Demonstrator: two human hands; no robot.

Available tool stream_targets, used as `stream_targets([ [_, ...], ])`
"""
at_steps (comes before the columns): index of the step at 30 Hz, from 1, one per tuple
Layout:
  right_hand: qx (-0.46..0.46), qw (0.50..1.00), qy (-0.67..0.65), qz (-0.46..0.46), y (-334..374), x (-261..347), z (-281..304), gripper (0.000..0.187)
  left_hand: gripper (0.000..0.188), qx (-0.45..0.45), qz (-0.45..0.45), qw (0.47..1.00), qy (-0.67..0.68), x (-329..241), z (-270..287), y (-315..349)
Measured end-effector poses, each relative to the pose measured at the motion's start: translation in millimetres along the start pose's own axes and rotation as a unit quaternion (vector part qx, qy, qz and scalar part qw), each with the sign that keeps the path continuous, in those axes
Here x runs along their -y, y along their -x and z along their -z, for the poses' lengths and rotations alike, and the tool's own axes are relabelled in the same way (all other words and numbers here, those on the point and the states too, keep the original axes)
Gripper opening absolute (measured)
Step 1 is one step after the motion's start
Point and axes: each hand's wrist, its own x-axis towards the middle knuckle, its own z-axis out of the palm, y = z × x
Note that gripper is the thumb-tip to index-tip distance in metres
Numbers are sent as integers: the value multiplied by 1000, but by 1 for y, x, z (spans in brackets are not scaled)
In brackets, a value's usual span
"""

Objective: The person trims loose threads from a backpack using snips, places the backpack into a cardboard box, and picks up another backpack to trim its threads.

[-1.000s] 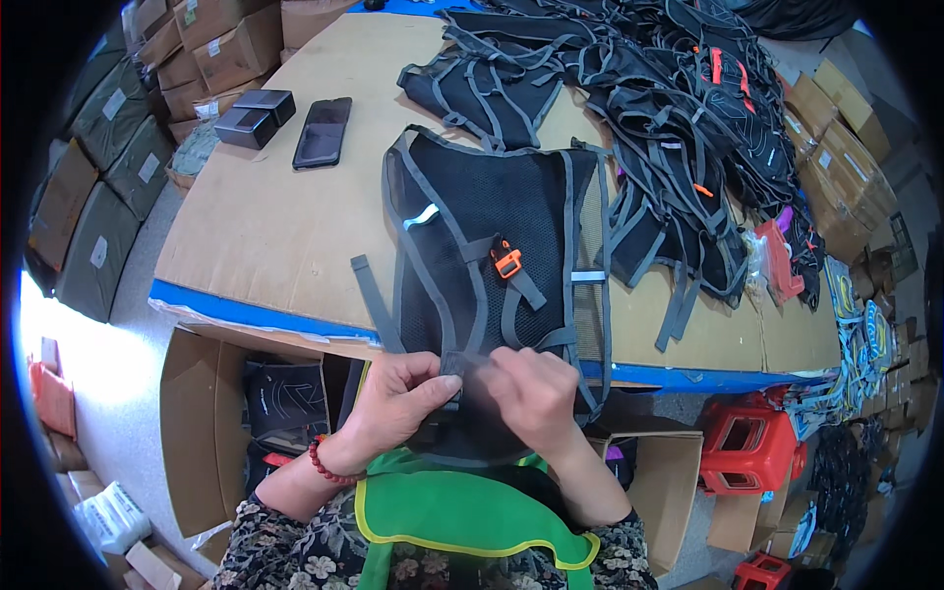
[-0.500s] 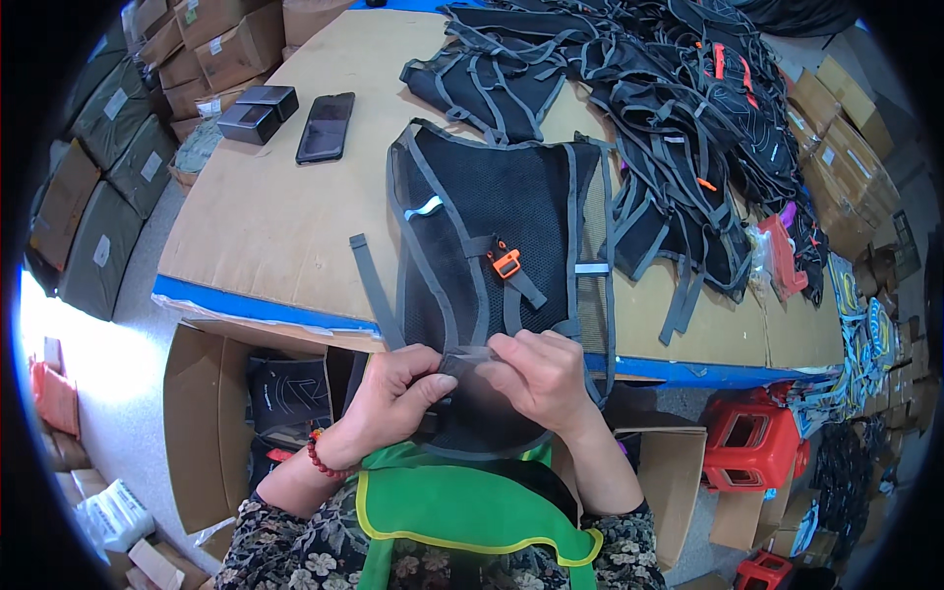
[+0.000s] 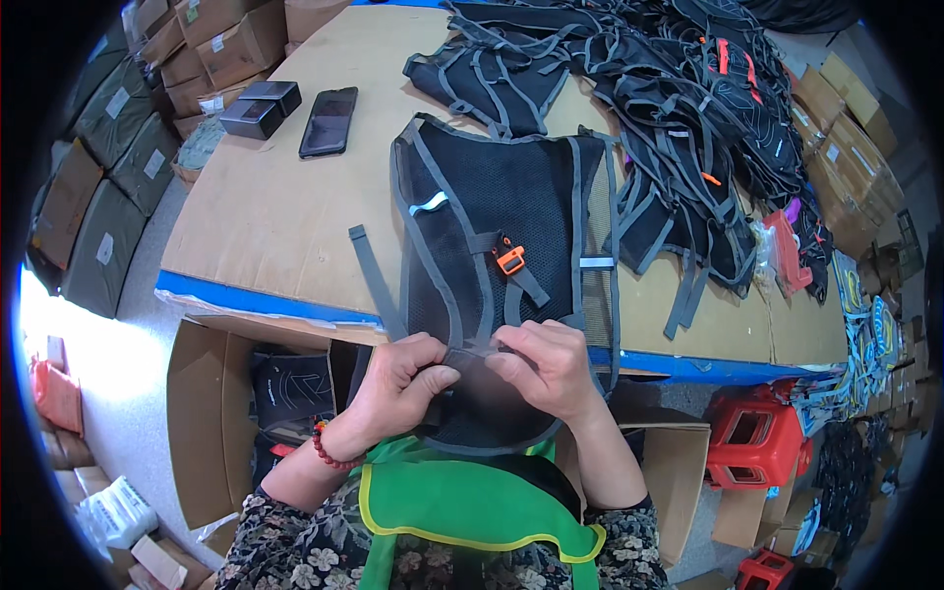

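Note:
A black mesh backpack (image 3: 526, 206) with grey edging and straps lies at the table's front edge, its lower end hanging over toward me. On its front sits an orange buckle (image 3: 510, 260) beside short grey webbing. My left hand (image 3: 408, 379) is closed in a pinch on the backpack's dark fabric near the table edge. Close beside it, my right hand (image 3: 543, 366) is also closed, thumb against fingers, on a thin see-through grey part of the same backpack. The exact spot under the fingertips is partly hidden. A loose grey strap (image 3: 375, 275) stretches up left of the hands.
More black backpacks (image 3: 678, 147) are piled at the back right of the cardboard-topped table (image 3: 265, 226). A phone (image 3: 328, 123) and small dark boxes (image 3: 261, 108) lie at the far left. Below stand open cartons (image 3: 205, 423) and a red plastic stool (image 3: 752, 442).
Both hands keep their pinch on the backpack. The right hand has tilted and shifted slightly up, and its thumb is nearer the left hand. The whole view has shifted a little.

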Motion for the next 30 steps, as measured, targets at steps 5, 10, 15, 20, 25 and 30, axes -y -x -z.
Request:
stream_targets([
  [5,19,1000,3,23,3,-4,-2,21,11,4,7,1000,-2,4,-1,1],
  [10,-3,999,20,27,2,-4,-3,23,9,0,1,1000,-16,5,-1,0],
  [15,-1,1000,4,26,-2,-2,0,23,8,0,2,1000,-15,4,0,1],
  [20,24,999,24,32,0,-5,-2,23,7,4,11,1000,-8,4,-1,2],
  [25,-21,982,-172,-70,7,-5,-14,21,12,-14,54,998,28,-2,-5,4],
  [30,-49,847,-433,-305,-1,14,-26,53,17,-10,64,998,14,-7,-9,8],
])
